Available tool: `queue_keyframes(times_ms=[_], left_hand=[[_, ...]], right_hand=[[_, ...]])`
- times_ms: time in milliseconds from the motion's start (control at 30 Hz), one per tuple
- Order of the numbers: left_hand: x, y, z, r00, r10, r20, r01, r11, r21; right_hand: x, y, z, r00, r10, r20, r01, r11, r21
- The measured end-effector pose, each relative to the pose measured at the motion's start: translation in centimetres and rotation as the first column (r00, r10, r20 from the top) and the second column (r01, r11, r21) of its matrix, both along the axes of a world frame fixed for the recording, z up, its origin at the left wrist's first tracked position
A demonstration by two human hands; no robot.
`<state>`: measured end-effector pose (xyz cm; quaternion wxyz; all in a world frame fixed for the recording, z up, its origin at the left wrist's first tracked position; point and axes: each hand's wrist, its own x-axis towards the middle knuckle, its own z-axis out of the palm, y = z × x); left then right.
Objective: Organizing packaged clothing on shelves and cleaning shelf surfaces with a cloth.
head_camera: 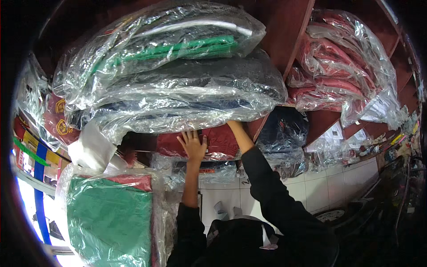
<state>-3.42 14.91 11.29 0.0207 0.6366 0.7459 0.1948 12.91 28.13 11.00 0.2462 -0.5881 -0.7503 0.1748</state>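
Large clear plastic bags of folded dark garments [186,80] lie stacked on a dark red shelf, with a folded green cloth [186,49] inside the top one. Below their front edge is a dark red garment in clear plastic [220,143]. My left hand [192,146] lies on this red garment, palm down with its fingers spread and pointing towards the stack. My right hand [233,124] reaches under the stack's lower edge near its right end; its fingers are hidden, so its grip cannot be seen.
Pinkish-red garments in plastic [340,70] fill the compartment to the right, beyond an upright divider [298,40]. A dark blue packed garment [283,126] sits below the divider. At the lower left lies a bagged green cloth [110,217]. Tiled floor [300,190] shows beneath the shelves.
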Motion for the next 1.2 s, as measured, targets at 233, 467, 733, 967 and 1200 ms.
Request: queue_keyframes(times_ms=[233,467,733,967,1200], left_hand=[[7.3,-2.3,-0.3,0.964,-0.262,-0.047,0.266,0.945,0.189],[6.3,-3.1,0.1,0.96,-0.277,-0.029,0.279,0.958,0.061],[-1.6,-2.8,2.7,0.963,0.135,0.232,-0.219,0.895,0.389],[-7.0,-3.4,-1.8,0.967,0.236,0.098,-0.255,0.914,0.316],[-7.8,-2.2,-2.8,0.961,0.248,0.121,-0.273,0.918,0.289]], right_hand=[[0.7,-0.5,-0.9,1.0,-0.031,0.003,0.031,0.993,0.114],[2.8,-1.7,-2.1,0.999,-0.042,-0.013,0.044,0.974,0.222],[-3.5,-2.2,-2.1,0.996,-0.093,-0.008,0.092,0.95,0.3],[-2.0,-12.3,0.1,0.975,-0.185,0.121,0.145,0.948,0.284],[-2.0,-10.3,-0.1,0.978,-0.115,0.175,0.116,0.993,0.004]])
